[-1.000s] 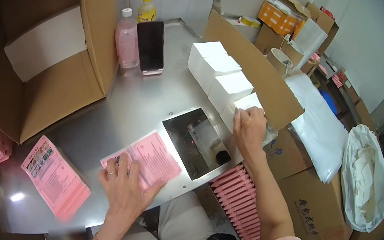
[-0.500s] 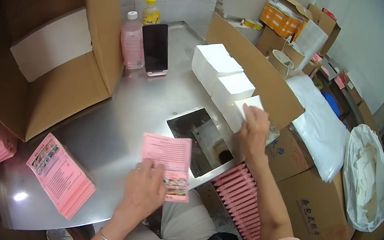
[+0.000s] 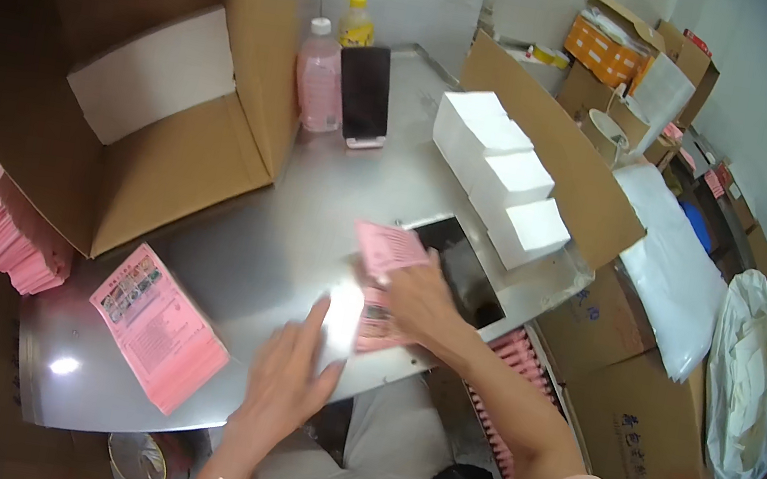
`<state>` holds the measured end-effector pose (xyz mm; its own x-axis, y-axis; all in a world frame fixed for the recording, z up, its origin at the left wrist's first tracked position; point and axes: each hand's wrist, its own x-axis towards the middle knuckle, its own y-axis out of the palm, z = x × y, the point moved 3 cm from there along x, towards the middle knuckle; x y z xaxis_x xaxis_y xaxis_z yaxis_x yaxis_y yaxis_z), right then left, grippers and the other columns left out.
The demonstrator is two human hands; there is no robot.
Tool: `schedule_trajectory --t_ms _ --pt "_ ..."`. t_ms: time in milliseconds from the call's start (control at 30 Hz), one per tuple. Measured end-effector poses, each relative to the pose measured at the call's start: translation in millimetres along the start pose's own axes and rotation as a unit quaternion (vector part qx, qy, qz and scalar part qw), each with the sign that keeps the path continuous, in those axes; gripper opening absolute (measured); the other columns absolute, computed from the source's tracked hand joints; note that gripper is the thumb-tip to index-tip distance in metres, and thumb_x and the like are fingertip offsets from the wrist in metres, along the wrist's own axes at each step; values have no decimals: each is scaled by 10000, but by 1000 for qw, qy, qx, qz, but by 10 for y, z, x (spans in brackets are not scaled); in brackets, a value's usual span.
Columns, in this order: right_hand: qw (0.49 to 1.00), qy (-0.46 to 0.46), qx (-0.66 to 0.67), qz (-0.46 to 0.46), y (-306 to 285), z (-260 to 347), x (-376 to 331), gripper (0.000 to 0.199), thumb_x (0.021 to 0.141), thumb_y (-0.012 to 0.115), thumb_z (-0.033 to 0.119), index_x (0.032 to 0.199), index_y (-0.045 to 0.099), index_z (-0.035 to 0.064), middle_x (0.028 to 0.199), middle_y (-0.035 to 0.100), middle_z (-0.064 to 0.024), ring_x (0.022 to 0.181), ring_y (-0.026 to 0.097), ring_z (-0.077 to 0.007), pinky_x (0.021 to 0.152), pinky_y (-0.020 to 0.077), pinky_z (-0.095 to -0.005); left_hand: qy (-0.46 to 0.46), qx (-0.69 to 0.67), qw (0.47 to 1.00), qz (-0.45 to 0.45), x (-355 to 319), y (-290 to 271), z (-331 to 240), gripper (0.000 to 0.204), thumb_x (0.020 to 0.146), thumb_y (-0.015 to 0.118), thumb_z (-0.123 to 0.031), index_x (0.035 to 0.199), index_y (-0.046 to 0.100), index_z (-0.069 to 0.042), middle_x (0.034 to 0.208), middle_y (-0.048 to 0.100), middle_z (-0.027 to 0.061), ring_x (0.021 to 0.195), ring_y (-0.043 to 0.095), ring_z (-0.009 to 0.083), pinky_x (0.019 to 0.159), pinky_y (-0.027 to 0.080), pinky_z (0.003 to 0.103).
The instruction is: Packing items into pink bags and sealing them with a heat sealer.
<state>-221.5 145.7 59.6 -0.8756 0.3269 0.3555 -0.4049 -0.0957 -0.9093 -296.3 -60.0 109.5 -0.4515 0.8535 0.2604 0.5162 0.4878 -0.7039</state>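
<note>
The right hand (image 3: 421, 305) lies across a pink, printed, flat rectangular paper piece (image 3: 385, 248), its fingers blurred, so I cannot tell whether they pinch the paper or only press on it. The left hand (image 3: 285, 375) is just to the left, fingers extended and thumb spread well away from them, with nothing clearly gripped. Between this hand and the pink piece is a bright white patch (image 3: 341, 329); blur leaves it unclear whether this is paper or glare.

Half a second ago the right hand was at the nearest end of the row of white paper blocks (image 3: 488, 161), and the left hand held the pink piece. Now the right hand is on that piece and well apart from the blocks. To my judgement, this means the work has shifted from the white paper to the pink piece.

The pink piece is near the front edge of the shiny steel tabletop (image 3: 304, 226), just beside the dark rectangular opening (image 3: 462, 258). To the left sits a neat stack of pink printed paper pieces (image 3: 160, 329), in front of a large brown cardboard box (image 3: 180, 180).
</note>
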Motion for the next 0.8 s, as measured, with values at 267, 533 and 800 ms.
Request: schedule_trajectory --t_ms 267,533,800 --pt "987 66 -104 -100 -682 -247 -358 291 807 672 77 1091 658 17 859 666 -129 816 659 -329 747 503 -453 49 136 959 -246 -403 -631 496 145 675 574 7 803 541 -55 1016 575 182 1026 536 394 911 414 485" --pt "924 159 -256 -236 -927 -1107 -426 152 839 702 165 930 713 44 857 533 -102 868 540 -288 784 418 -447 -113 354 918 -136 -535 -1116 1204 350 854 564 -68 1198 530 -14 1158 579 203 1198 482 391 1147 246 518" --pt "935 162 -168 -267 -1087 -1168 -526 330 766 664 5 1096 685 6 1054 623 -169 987 590 -353 846 481 -455 161 87 983 20 79 207 -72 529 772 576 39 1298 524 22 1111 567 238 1016 541 411 894 437 495"
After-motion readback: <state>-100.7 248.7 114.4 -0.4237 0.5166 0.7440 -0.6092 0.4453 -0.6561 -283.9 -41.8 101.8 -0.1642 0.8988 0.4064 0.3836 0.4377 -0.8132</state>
